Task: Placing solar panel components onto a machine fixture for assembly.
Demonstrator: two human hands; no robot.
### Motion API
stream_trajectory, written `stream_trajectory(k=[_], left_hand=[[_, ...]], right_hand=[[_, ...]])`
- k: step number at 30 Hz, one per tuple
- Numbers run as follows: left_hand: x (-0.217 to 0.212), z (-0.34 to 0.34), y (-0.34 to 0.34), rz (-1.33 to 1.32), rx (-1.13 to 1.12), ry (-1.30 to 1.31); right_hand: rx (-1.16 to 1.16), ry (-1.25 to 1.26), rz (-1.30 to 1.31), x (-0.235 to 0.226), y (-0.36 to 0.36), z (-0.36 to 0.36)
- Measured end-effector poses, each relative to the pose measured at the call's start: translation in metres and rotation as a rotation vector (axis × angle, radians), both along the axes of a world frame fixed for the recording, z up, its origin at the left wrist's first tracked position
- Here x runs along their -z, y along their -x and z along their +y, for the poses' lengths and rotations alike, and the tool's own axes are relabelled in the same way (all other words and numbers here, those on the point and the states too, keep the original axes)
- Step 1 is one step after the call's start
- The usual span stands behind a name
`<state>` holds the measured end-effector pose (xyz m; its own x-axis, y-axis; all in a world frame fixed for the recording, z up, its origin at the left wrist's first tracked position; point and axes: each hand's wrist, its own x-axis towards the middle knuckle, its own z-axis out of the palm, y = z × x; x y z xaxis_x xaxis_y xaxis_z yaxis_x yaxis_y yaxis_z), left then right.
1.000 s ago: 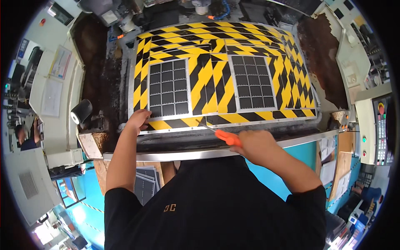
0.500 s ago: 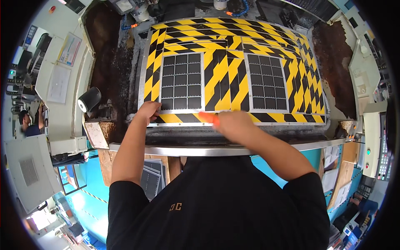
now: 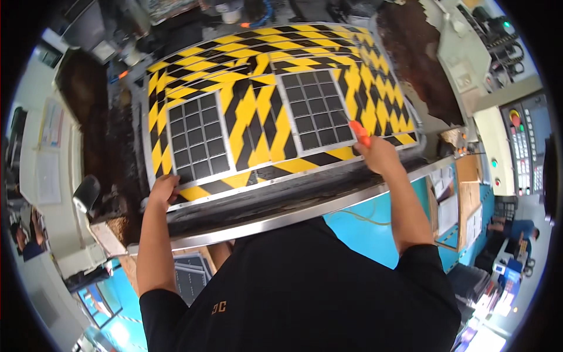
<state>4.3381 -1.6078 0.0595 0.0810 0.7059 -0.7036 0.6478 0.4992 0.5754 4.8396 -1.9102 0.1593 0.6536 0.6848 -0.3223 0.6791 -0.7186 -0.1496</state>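
Observation:
A bed covered in yellow-and-black striped tape (image 3: 255, 132) lies in front of me, with two framed panels of dark square tiles set in it. My left hand (image 3: 164, 190) rests on the bed's near left corner, below the left panel (image 3: 200, 136); its fingers are slightly bent and apart, holding nothing I can see. Closed round an orange-handled tool (image 3: 359, 134), my right hand (image 3: 379, 155) is at the near right corner of the right panel (image 3: 316, 110). The tool's thin tip points toward that panel's right edge; its exact kind is unclear.
A metal rail (image 3: 281, 223) runs between my body and the bed. Rusty walls (image 3: 413, 50) flank the bed, and nozzles with orange tips (image 3: 245, 25) stand behind it. A control panel (image 3: 524, 144) is on the right. Stacked tile sheets (image 3: 192, 277) sit below the rail.
My right hand has moved the orange-handled tool from between the panels to the right panel's near right corner. The whole view has tilted and shifted; my left hand stays at the near left corner.

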Motion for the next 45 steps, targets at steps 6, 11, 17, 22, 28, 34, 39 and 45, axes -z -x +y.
stream_trajectory(k=[6, 11, 17, 22, 28, 34, 39, 45], left_hand=[[-0.008, 0.000, -0.019, 0.129, 0.032, -0.048], [-0.001, -0.002, -0.007, 0.124, -0.047, -0.052], [0.003, 0.011, -0.026, 0.110, -0.107, -0.020], [0.001, 0.007, -0.012, 0.053, -0.220, 0.032], [0.002, 0.012, -0.017, 0.057, -0.151, -0.040], [0.003, 0.026, -0.005, 0.042, 0.032, 0.015], [-0.013, 0.028, -0.016, -0.062, -0.021, -0.027], [-0.035, 0.036, -0.034, -0.762, -0.218, 0.245]], right_hand=[[0.246, -0.119, 0.245, -0.059, -0.052, -0.095], [-0.081, -0.875, -0.565, -0.078, -0.022, -0.052], [0.066, -0.495, 0.365, 0.076, -0.094, 0.018], [0.416, -0.182, 0.625, 0.101, -0.095, 0.059], [0.442, -0.241, 0.569, 0.105, -0.078, 0.070], [0.174, -0.109, 0.221, 0.107, -0.068, 0.084], [0.268, -0.058, 0.318, 0.114, -0.077, 0.083], [0.462, -0.270, 0.646, 0.114, -0.102, 0.066]])
